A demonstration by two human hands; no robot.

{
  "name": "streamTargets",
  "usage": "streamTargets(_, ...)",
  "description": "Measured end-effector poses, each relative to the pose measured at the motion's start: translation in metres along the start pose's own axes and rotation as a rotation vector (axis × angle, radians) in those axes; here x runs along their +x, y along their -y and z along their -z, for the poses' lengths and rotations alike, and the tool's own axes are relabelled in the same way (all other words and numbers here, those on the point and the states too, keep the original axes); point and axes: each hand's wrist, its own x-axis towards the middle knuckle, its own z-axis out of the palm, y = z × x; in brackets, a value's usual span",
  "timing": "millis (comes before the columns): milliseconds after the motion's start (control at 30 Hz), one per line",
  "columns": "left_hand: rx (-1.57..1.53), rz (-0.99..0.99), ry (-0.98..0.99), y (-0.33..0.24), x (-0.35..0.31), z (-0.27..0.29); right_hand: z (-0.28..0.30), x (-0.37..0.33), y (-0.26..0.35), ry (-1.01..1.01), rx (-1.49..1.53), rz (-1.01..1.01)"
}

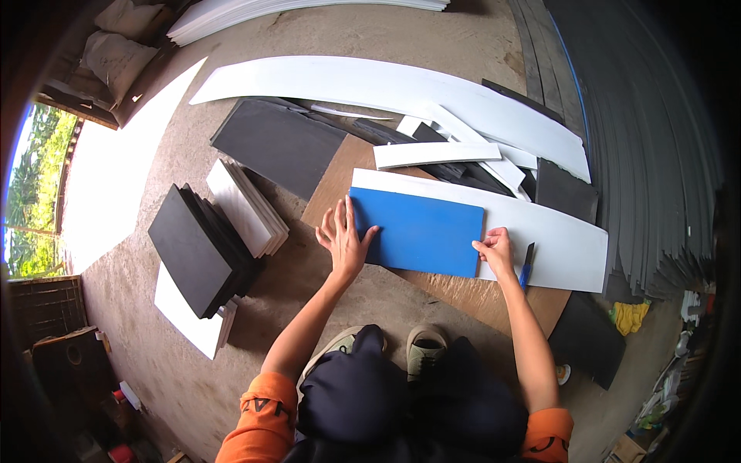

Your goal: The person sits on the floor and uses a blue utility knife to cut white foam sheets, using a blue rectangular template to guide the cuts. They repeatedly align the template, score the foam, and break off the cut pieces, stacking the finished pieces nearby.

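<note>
A blue rectangular board lies flat on a longer white sheet, which rests on a brown plywood board. My left hand is open, its fingers spread over the blue board's left edge and its thumb on the surface. At the opposite edge, my right hand is closed, thumb and fingers pinching the corner area of the blue board. Just right of my right wrist, a utility knife with a blue handle and dark upper end lies on the white sheet.
White strips and dark offcuts pile up beyond the boards, with a long white sheet behind them. To the left stand stacks of black panels and white panels. Long dark sheets line the right side.
</note>
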Motion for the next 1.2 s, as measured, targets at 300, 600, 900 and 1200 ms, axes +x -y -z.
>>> streamTargets(300,-0.38,0.371,0.092,-0.009,-0.001,0.022,-0.002,-0.011,0.013,0.028,-0.076,-0.145)
streamTargets(600,-0.108,0.245,-0.064,-0.011,-0.006,0.008,0.032,-0.048,0.026,-0.142,-0.695,-0.065)
streamTargets(900,0.011,-0.065,0.057,-0.006,-0.025,0.086,0.214,-0.126,0.024,-0.355,-0.73,-0.119)
streamTargets(1200,0.146,-0.152,0.227,-0.027,-0.053,0.09,0.18,-0.131,0.013,-0.223,-0.742,0.089)
